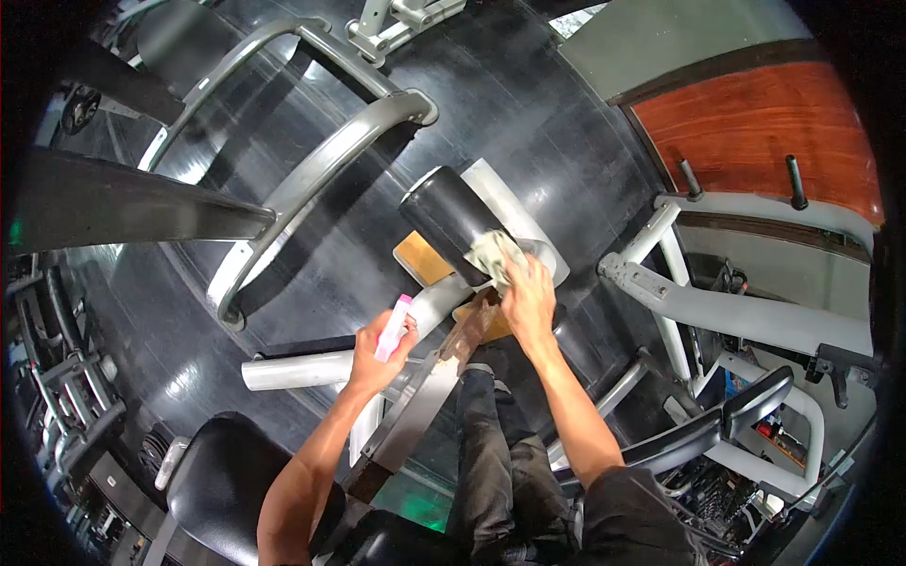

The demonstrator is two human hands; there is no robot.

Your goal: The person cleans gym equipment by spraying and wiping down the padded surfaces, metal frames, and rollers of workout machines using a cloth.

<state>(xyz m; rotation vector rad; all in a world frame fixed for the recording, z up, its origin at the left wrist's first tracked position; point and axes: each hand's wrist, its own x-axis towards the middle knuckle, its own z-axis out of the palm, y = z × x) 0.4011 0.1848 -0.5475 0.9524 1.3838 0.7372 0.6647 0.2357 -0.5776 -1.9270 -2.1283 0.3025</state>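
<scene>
My right hand (530, 300) presses a pale, crumpled cloth (494, 255) against the lower end of a black padded roller (451, 215). The roller is mounted on a gym machine, beside a white metal bar (505, 203). In my left hand (379, 360) is a small pink-and-white bottle (394, 325), held up with its pink end on top. That hand is over the machine's silver tubing, to the left of its worn grey beam (420, 406). My fingers hide part of both the bottle and the cloth.
A curved silver frame (326, 156) stands on the dark floor (491, 104) at upper left. Black padded seats (226, 472) are at lower left. White machine frames (746, 307) and a red-brown wooden panel (755, 123) are on the right. My legs (486, 453) are below the roller.
</scene>
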